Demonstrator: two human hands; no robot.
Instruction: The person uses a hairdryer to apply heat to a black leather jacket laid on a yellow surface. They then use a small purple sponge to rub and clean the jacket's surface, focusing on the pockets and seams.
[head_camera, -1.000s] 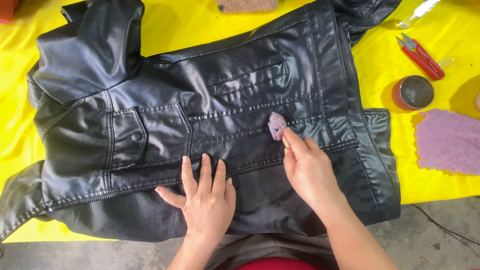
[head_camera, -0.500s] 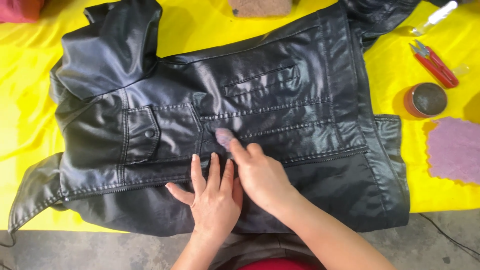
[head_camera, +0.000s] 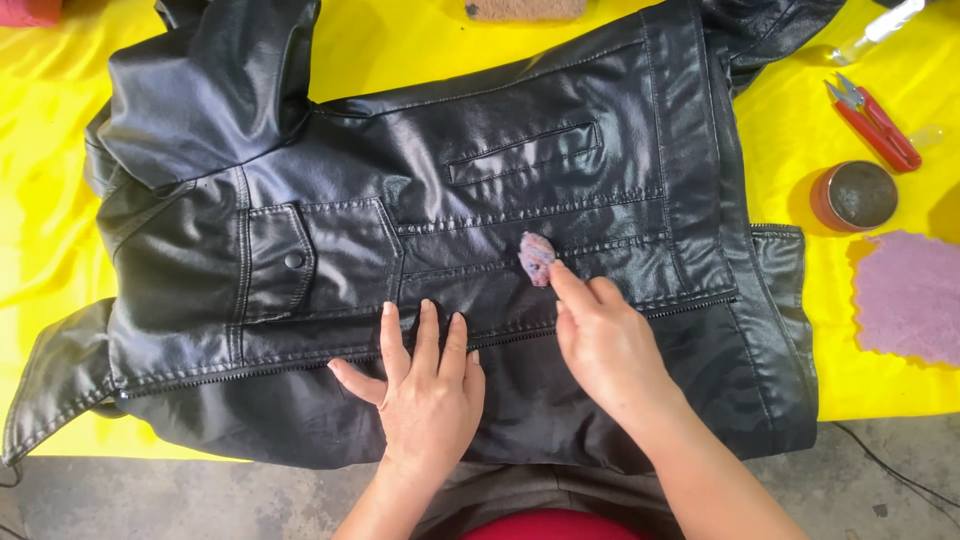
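Two bare hands work on a glossy black faux-leather jacket (head_camera: 520, 170) spread flat, front up, over a bright yellow tablecloth (head_camera: 400, 45) that covers the table. The right hand (head_camera: 605, 340) pinches a small wad of purplish cloth (head_camera: 536, 258) between fingertips and thumb, pressing it onto the stitched panel just below the slanted welt pocket (head_camera: 525, 152). The left hand (head_camera: 428, 385) lies palm down beside it, fingers spread and flat across the zip edge (head_camera: 300, 362), pinning the front panel.

The jacket looks supple yet weighty, its shiny surface likely slippery under a flat palm; it would best be steadied close to the seams or zip, where layers are thickest. The wad appears soft and light, easily crushed, so a fingertip pinch suits it.

To the right, well apart from the garment, sit a round reddish-brown open tin (head_camera: 853, 197), red-handled thread snips (head_camera: 880, 122), a clear small bottle (head_camera: 878, 30) and a mauve scalloped cloth pad (head_camera: 912, 298). A brown fuzzy block (head_camera: 525, 9) shows at the top edge, and grey concrete floor (head_camera: 200, 500) lies below the table.
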